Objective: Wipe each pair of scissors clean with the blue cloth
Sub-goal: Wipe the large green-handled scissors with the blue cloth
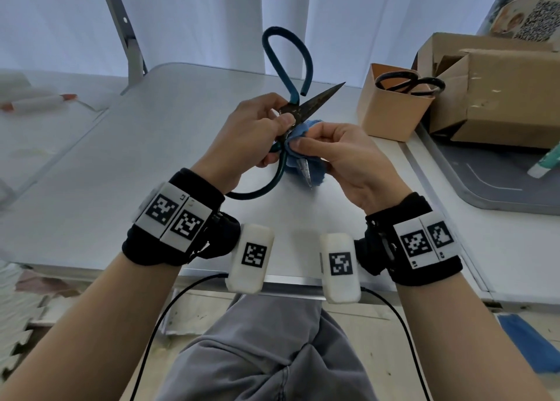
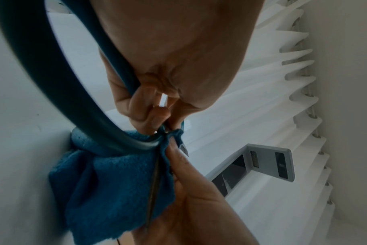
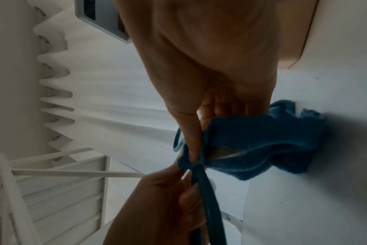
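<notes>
Large scissors (image 1: 315,99) with teal loop handles and dark, rusty blades are held spread wide above the white table (image 1: 151,164). My left hand (image 1: 257,130) grips them at the pivot and near handle (image 2: 52,82). One blade points up and right; the other points down toward me, wrapped in the blue cloth (image 1: 315,170). My right hand (image 1: 330,146) pinches the blue cloth (image 3: 262,145) around that lower blade (image 3: 226,153) close to the pivot. The blade tip pokes out below the cloth (image 2: 115,190).
A tan square cup (image 1: 391,115) holding black-handled scissors (image 1: 409,82) stands at right, beside cardboard boxes (image 1: 500,94). A grey tray (image 1: 500,182) lies at the right edge. A second white table (image 1: 36,121) with rolled items is at left.
</notes>
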### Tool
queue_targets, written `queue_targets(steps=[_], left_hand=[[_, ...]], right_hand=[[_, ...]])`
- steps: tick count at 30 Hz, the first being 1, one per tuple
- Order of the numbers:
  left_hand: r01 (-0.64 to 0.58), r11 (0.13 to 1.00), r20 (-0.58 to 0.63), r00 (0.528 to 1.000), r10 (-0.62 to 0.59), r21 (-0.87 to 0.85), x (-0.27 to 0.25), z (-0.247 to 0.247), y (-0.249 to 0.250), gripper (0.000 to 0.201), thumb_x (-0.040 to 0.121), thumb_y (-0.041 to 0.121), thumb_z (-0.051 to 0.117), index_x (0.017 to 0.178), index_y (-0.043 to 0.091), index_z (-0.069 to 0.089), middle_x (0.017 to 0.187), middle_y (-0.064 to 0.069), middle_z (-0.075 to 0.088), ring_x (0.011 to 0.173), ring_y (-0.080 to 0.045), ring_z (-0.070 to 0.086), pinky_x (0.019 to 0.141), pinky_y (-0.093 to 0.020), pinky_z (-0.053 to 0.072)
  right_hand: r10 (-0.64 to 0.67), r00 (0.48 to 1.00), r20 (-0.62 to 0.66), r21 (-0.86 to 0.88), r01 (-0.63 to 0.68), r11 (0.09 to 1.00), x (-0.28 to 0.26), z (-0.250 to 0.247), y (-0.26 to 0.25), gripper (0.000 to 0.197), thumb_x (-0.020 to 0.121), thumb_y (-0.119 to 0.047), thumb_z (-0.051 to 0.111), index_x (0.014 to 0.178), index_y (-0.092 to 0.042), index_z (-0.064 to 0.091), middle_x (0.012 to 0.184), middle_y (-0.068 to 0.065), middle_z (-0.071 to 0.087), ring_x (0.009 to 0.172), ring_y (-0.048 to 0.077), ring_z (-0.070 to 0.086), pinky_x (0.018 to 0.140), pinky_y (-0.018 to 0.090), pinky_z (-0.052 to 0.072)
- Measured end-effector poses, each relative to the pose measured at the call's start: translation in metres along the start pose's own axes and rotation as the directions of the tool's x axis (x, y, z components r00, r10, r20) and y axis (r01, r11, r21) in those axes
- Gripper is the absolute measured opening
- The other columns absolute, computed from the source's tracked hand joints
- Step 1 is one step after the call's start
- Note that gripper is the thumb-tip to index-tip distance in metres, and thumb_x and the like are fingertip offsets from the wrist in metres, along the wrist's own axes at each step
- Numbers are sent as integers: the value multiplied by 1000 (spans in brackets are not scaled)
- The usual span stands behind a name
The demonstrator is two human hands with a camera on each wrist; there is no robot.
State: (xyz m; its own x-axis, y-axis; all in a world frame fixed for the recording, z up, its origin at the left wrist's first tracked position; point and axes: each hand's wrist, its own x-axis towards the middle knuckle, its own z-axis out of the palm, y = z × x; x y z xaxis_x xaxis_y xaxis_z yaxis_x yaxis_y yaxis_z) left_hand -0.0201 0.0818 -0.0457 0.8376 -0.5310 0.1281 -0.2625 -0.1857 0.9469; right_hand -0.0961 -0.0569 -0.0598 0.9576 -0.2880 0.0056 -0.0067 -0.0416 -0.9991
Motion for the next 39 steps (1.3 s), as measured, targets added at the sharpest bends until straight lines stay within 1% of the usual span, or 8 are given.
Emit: queue_targets(steps=[9,17,22,24,26,29,33,39], left_hand=[[12,1000,-98,995,-12,-3,6,-23,-2,12,101,17,54,102,15,65,89,-6,56,51,-12,48,49,-22,42],[14,995,83,997,-6,-97,-1,-24,-3,11,102,15,52,98,14,62,91,-11,56,49,-16,44,44,-22,34],[-9,991,163,986,31,-131,-5,-21,-2,9,103,15,52,100,12,60,84,-9,53,47,-19,46,44,-23,33],[-20,990,190,981,46,-139,-6,-21,-1,9,102,17,53,102,12,61,80,-4,53,48,-17,46,46,-23,34],[-39,993,219,974,63,-111,-6,-22,-1,12,102,21,55,105,14,63,80,-2,55,52,-15,47,52,-25,38],[-59,994,243,967,79,-88,-7,-22,0,15,102,25,55,109,17,65,87,-6,58,58,-13,50,58,-24,45],[-96,994,263,959,107,-55,-7,-22,1,16,101,29,57,110,20,66,90,-3,55,70,-18,53,64,-30,48],[-201,978,294,933,207,-50,-3,-28,4,15,97,20,65,83,23,59,88,-7,47,53,-21,52,47,-25,39]], right_hand=[[45,998,-42,-107,-49,993,-1,-30,6,5,88,-9,70,90,-12,74,86,4,72,82,11,68,68,20,54],[42,995,85,403,-73,912,2,-24,11,19,100,-9,47,116,-5,57,116,16,62,103,22,62,98,37,50],[130,981,143,572,-189,798,4,-11,14,57,78,-23,72,125,-1,47,124,17,35,119,30,34,120,45,21],[142,977,157,567,-207,797,1,-8,14,70,91,-29,65,144,7,36,127,25,38,120,36,39,117,44,30],[143,972,184,522,-220,824,-1,-7,14,48,98,-28,52,133,4,50,128,27,52,119,34,52,108,42,45],[123,966,228,529,-229,817,-3,-7,15,46,83,-22,67,122,-1,55,121,20,57,106,28,58,92,36,55],[150,958,243,563,-265,783,-5,-7,13,32,98,-20,45,120,-2,58,118,16,64,103,25,63,93,36,55],[151,936,318,612,-324,722,-8,-11,11,35,99,-20,43,126,-3,56,136,18,53,125,28,50,103,38,47]])
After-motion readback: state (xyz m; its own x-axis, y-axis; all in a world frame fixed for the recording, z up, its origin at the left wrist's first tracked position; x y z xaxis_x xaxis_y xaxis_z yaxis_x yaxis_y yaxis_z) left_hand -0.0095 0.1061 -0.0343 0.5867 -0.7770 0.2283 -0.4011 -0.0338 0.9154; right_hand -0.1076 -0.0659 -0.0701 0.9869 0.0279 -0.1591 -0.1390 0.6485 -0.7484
